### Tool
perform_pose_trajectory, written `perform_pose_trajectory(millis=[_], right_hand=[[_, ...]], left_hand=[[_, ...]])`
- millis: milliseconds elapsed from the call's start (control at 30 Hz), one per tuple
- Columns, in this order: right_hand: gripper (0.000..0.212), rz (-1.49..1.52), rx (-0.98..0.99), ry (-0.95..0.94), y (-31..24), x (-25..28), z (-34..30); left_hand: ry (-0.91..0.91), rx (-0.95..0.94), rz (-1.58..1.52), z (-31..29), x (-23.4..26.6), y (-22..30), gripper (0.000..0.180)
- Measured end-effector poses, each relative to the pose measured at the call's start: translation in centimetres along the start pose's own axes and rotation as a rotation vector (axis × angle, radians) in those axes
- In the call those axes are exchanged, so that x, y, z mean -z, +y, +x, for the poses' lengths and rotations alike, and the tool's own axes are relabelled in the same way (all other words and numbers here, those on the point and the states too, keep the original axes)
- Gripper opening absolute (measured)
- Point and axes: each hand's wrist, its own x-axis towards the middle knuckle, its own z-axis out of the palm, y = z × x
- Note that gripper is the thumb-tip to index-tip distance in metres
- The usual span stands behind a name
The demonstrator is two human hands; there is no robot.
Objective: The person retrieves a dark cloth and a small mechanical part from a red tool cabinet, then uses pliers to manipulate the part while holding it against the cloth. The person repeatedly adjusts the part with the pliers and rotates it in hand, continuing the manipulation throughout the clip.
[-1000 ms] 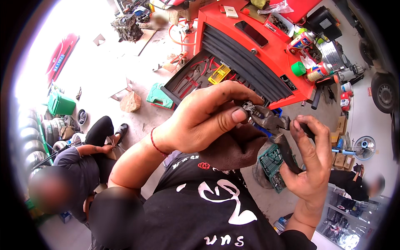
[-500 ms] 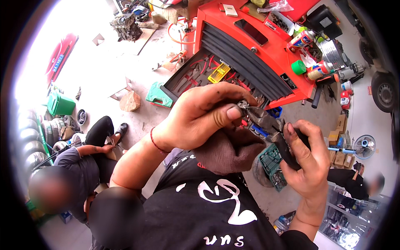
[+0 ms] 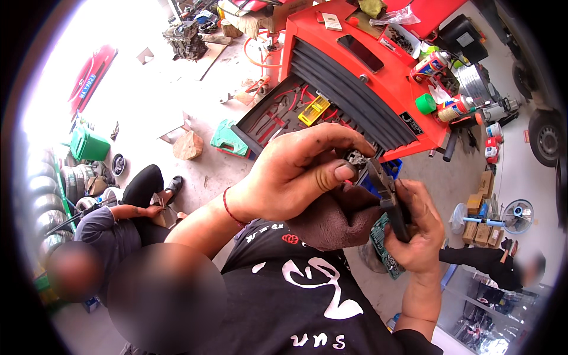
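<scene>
My left hand (image 3: 290, 174) pinches a small grey metal part (image 3: 357, 158) between thumb and fingers, in front of my chest. A brown, wrinkled, cloth-like piece (image 3: 340, 220) hangs folded beneath that hand; how it is held is hidden. In my right hand (image 3: 419, 228) are dark-handled pliers (image 3: 388, 198), fingers and thumb around the handles. Their metal head stands close to the right side of the small part. Whether the jaws touch or grip it, I cannot tell.
Beyond my hands stands a red tool cabinet (image 3: 331, 44), its drawer (image 3: 260, 127) pulled out with pliers and a yellow case (image 3: 313, 110) inside. Spray cans (image 3: 454, 107) and a phone (image 3: 361, 53) lie on top. One person (image 3: 121, 231) sits left, another (image 3: 491, 264) is right.
My right hand has moved left, closer to my left hand. The pliers have turned from a slant across the part to a steeper angle beside it. The left hand has shifted slightly right.
</scene>
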Motion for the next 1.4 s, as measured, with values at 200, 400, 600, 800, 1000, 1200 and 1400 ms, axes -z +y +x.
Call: perform_pose_trajectory(millis=[200,400,600,800,1000,1200,1400], right_hand=[[0.082,-0.258,0.163,0.067,0.1,-0.6,0.2],[0.094,-0.393,0.247,0.139,0.1,-0.5,0.8],[0.092,-0.369,0.263,0.131,0.0,-0.3,1.1],[0.09,-0.375,0.242,0.123,-0.3,-0.3,1.1],[0.085,-0.499,0.261,0.071,-1.4,0.1,1.4],[0.082,-0.438,0.25,0.072,-0.6,-0.1,1.0],[0.081,-0.298,0.236,0.128,0.6,-1.7,0.9]], left_hand=[[0.03,-0.047,-0.043,-0.1,-0.2,-0.5,0.034],[0.023,0.002,-0.037,-0.2,0.2,-0.1,0.036],[0.045,0.141,-0.268,-0.3,0.1,0.5,0.038],[0.017,0.19,-0.257,-0.2,0.2,0.5,0.038],[-0.006,0.114,-0.221,-0.5,0.6,0.0,0.034],[0.096,0.177,-0.263,-0.5,-0.2,0.1,0.037],[0.171,0.07,-0.077,-1.0,-1.6,-1.1,0.037]])
